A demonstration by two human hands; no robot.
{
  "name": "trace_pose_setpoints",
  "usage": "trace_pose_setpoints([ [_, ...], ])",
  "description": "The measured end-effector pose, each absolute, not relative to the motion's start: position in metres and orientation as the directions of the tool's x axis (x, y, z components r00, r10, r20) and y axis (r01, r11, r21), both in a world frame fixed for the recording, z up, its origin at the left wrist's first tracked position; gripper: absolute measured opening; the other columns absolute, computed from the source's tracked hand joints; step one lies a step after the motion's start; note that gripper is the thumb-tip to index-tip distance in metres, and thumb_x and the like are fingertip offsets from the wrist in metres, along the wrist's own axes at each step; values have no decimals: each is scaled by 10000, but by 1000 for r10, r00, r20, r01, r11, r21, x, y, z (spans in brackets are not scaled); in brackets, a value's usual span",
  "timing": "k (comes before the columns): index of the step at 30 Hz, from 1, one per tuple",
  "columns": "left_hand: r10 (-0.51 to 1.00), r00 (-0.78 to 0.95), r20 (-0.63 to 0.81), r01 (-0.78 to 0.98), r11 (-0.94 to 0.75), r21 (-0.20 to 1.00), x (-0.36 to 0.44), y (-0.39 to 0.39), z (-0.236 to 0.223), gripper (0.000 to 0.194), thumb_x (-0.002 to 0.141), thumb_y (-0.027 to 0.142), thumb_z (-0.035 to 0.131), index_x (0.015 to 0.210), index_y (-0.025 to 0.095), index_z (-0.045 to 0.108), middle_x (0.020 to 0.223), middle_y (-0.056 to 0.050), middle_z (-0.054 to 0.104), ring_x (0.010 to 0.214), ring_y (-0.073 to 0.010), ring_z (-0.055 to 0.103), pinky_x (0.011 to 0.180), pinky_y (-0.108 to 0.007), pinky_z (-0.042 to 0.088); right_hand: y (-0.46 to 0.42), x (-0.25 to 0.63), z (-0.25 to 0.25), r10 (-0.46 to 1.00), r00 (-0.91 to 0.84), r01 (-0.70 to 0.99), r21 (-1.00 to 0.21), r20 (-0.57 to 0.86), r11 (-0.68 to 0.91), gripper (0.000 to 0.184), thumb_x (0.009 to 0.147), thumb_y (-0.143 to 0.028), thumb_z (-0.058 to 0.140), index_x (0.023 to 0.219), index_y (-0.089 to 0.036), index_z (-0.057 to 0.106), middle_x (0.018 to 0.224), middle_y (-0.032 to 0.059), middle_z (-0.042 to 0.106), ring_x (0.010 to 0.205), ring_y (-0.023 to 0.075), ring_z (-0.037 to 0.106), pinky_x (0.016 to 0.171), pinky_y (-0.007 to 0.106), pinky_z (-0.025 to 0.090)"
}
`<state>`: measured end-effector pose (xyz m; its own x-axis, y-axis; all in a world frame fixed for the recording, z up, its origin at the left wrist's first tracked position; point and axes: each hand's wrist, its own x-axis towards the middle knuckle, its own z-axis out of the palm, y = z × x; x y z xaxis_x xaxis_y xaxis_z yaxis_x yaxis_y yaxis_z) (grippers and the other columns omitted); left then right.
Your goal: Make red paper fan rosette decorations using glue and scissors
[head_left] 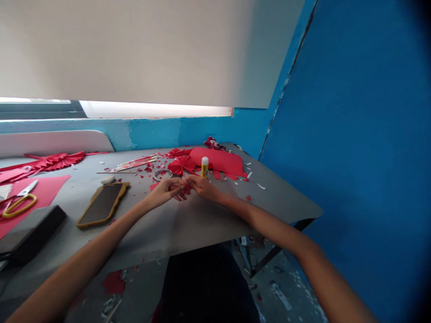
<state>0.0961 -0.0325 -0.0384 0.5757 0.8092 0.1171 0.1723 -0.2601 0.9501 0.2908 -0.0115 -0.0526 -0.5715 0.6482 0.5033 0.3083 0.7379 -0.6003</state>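
Near the front middle of the table, my left hand [167, 188] and my right hand [204, 187] meet fingertip to fingertip. Both are closed on a small piece of red paper [183, 194], partly hidden by the fingers. Just behind my right hand stands a yellow glue stick [204, 168] with a white cap. A pleated red paper fan [181, 165] lies beyond the fingers. To its left rests a roll of tape [163, 174], close to my left hand.
Red paper sheets [218, 161] and scraps cover the back right of the grey table [151, 237]. Left are a phone [104, 204] in a yellow case, scissors [20, 205] on red paper, a black box [33, 233] and folded red fans [57, 163]. A blue wall [343, 148] bounds the right.
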Motion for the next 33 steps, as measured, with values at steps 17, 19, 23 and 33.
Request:
trace_pose_setpoints([
  [17,849,527,36,111,-111,988,95,-32,-36,339,819,458,638,968,155,604,878,-93,722,835,-206,687,666,-265,545,-16,291,-49,578,-538,320,-485,614,814,238,972,-274,368,756,-194,428,753,3,477,712,134,463,703,269,363],
  [19,848,527,45,109,-120,987,96,-32,-35,350,830,475,621,964,152,612,912,-100,720,851,-204,683,668,-260,546,-16,292,-48,585,-532,327,-488,613,809,236,968,-266,373,748,-195,420,742,-1,470,697,132,453,696,268,361],
  [23,841,537,68,133,-164,978,97,-32,-37,366,824,477,630,976,145,621,891,-99,724,809,-197,688,649,-253,546,-14,292,-50,576,-538,325,-479,615,815,224,962,-260,377,752,-195,423,753,5,488,716,136,460,708,269,363],
  [33,809,580,98,127,-209,970,96,-29,-42,358,843,479,604,914,129,633,846,-104,732,764,-190,698,655,-261,549,-13,291,-53,575,-573,333,-475,584,815,224,964,-246,365,759,-188,434,759,7,490,731,136,470,701,266,362],
])
